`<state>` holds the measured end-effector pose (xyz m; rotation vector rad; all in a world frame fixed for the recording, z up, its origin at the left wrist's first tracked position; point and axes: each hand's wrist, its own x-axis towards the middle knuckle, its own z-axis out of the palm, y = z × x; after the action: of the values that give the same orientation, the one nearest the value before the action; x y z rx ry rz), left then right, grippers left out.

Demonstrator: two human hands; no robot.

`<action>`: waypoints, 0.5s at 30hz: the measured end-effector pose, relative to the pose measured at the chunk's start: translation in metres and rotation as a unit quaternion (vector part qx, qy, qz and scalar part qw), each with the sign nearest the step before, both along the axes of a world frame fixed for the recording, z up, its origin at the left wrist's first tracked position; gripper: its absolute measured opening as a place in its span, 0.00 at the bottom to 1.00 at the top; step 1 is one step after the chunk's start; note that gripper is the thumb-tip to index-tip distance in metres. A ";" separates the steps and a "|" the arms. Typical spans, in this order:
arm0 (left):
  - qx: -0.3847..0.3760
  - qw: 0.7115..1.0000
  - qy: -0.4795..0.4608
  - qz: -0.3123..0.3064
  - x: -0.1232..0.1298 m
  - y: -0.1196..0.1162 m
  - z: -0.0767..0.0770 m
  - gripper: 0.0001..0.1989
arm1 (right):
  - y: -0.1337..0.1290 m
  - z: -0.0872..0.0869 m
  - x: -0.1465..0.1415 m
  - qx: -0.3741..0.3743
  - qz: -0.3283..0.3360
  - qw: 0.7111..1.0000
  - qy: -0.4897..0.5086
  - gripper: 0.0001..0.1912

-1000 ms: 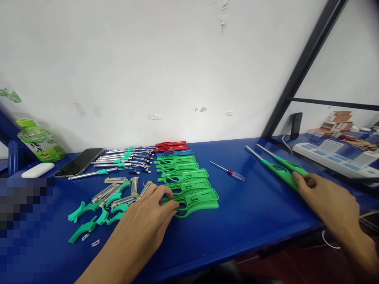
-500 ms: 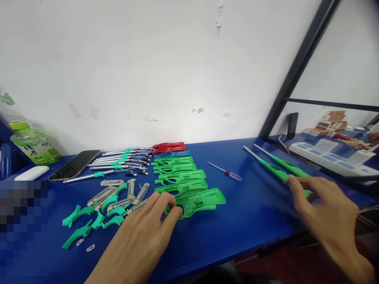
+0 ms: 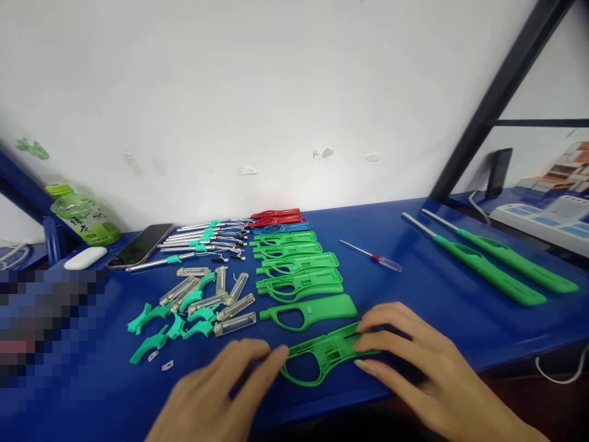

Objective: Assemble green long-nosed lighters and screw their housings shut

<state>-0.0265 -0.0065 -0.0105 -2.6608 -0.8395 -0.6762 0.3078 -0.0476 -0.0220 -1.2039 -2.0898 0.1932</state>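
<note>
A green lighter shell half [image 3: 332, 352] lies near the front edge of the table, its ribbed inner side facing up. My left hand [image 3: 218, 390] pinches its narrow front end between thumb and finger. Around the wide handle end close the thumb and fingers of my right hand [image 3: 421, 362], covering part of it. Just behind lies another green shell half [image 3: 329, 309], smooth side up. Further back is a row of open green shells [image 3: 304, 283], then a blue shell [image 3: 285, 228] and red shells [image 3: 278, 217].
Left of the shells lie clear fuel tanks [image 3: 235, 323], teal triggers [image 3: 150, 345], small white clips [image 3: 167, 365] and metal lighter tubes [image 3: 159, 261] with wires. A screwdriver [image 3: 375, 258] and two assembled green lighters [image 3: 488, 270] lie right. A phone [image 3: 140, 245] and bottle [image 3: 85, 218] stand far left.
My right hand has let go of the assembled green lighter and come left to the shell half. One shell now lies smooth side up, and an open half is nearer the front edge.
</note>
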 end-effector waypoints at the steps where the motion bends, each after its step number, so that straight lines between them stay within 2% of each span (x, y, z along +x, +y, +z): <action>1: -0.002 1.000 -0.009 0.021 -0.007 0.007 0.009 0.25 | 0.001 -0.003 0.000 -0.004 0.000 1.000 0.002 0.05; 2: -0.009 0.999 -0.026 0.032 -0.014 0.016 0.018 0.22 | 0.002 -0.006 0.001 -0.004 0.000 1.000 0.004 0.04; 4: -0.028 0.993 -0.048 0.102 -0.027 0.039 0.035 0.15 | 0.003 -0.011 0.003 0.006 0.000 1.000 0.000 0.03; 7: -0.078 0.982 -0.005 0.173 -0.047 0.082 0.048 0.18 | 0.005 -0.016 0.006 0.041 -0.004 0.999 -0.022 0.04; 11: -0.116 0.965 0.058 0.227 -0.076 0.134 0.044 0.10 | 0.007 -0.021 0.010 0.061 -0.007 0.997 -0.040 0.06; 15: -0.131 0.946 0.101 0.280 -0.105 0.165 0.038 0.17 | 0.007 -0.026 0.012 0.056 -0.014 0.997 -0.042 0.07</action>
<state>-0.1319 0.1585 0.0275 -2.4468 -1.6186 -0.1533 0.3203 -0.0407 -0.0478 -1.1916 -2.1247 0.0118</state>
